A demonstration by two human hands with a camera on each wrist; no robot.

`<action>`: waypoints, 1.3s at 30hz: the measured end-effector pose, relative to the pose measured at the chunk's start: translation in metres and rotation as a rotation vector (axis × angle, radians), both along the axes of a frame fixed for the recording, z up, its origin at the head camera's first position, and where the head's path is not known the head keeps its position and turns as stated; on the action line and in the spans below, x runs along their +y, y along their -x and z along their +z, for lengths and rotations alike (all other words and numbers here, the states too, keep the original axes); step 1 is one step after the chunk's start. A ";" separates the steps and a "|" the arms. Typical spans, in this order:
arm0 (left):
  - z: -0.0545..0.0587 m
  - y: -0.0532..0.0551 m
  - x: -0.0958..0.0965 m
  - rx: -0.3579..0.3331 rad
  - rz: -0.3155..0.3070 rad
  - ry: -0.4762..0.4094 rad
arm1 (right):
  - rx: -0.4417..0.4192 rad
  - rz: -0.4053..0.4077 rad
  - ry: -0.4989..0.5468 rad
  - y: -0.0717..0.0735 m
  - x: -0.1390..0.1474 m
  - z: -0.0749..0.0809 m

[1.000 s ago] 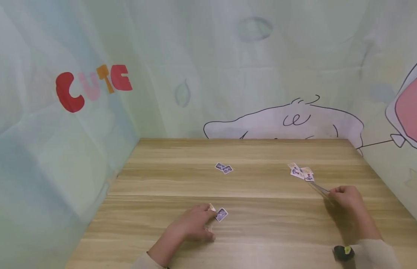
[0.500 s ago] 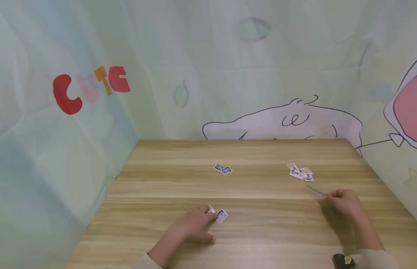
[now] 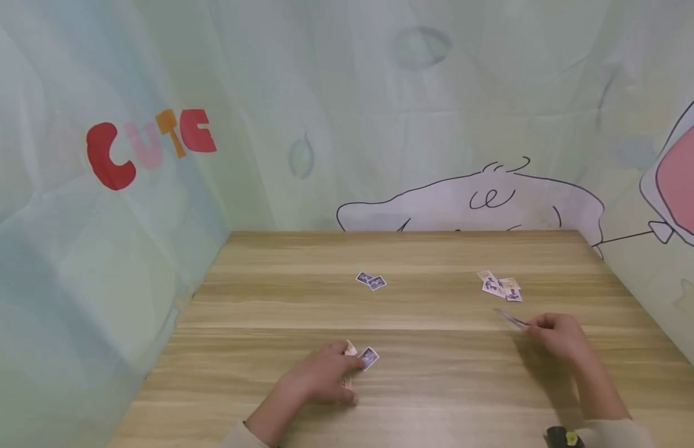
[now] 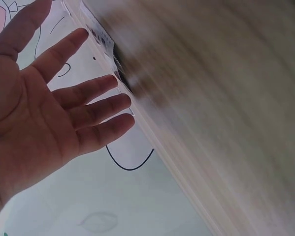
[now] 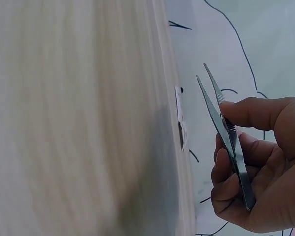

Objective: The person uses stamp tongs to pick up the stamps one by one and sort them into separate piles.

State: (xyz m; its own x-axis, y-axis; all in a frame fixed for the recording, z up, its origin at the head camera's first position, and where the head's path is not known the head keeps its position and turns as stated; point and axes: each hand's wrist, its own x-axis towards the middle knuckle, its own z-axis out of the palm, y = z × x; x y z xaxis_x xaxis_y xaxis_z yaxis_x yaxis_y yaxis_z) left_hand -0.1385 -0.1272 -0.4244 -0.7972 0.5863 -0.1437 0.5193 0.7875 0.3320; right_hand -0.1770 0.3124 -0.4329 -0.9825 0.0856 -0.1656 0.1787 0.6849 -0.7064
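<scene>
Right wrist: I see R hand [image 5: 275, 182] pinching tweezers [image 5: 241, 178] mid-shaft, prob. for fine ctrl; L hand [image 3: 321, 376] spread by purple card [image 3: 370, 358], maybe to steady it, contact unclear.

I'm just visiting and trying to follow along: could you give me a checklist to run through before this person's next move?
1. Tweezers held in the right hand: ok.
2. Their tips apart, with nothing between them: ok.
3. Single purple picture lying printed side up: ok.
4. Left hand clear of that picture: not ok, a finger overlaps its edge in the head view.
5. Number of pale pictures at the left hand: cannot tell, the hand partly hides them.
6. Far purple pair lying separately: not ok, they overlap.
</scene>
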 end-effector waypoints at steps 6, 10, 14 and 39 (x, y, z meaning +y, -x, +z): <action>-0.001 0.001 -0.001 0.010 -0.012 0.001 | 0.013 0.032 0.017 -0.003 -0.011 0.003; -0.001 0.002 -0.003 0.012 -0.016 0.000 | 0.020 0.043 0.020 -0.003 -0.015 0.004; -0.001 0.003 -0.004 0.011 -0.008 0.007 | 0.035 0.052 0.024 -0.004 -0.019 0.004; -0.001 0.004 -0.005 -0.033 -0.003 -0.042 | 0.120 0.137 0.072 -0.002 -0.053 0.004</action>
State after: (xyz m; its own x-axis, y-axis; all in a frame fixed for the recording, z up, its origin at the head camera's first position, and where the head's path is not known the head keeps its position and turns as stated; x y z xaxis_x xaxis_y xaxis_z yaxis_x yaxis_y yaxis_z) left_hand -0.1427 -0.1322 -0.4253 -0.7906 0.5949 -0.1452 0.5102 0.7710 0.3812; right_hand -0.1751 0.2591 -0.4289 -0.9972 -0.0577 -0.0476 -0.0008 0.6441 -0.7649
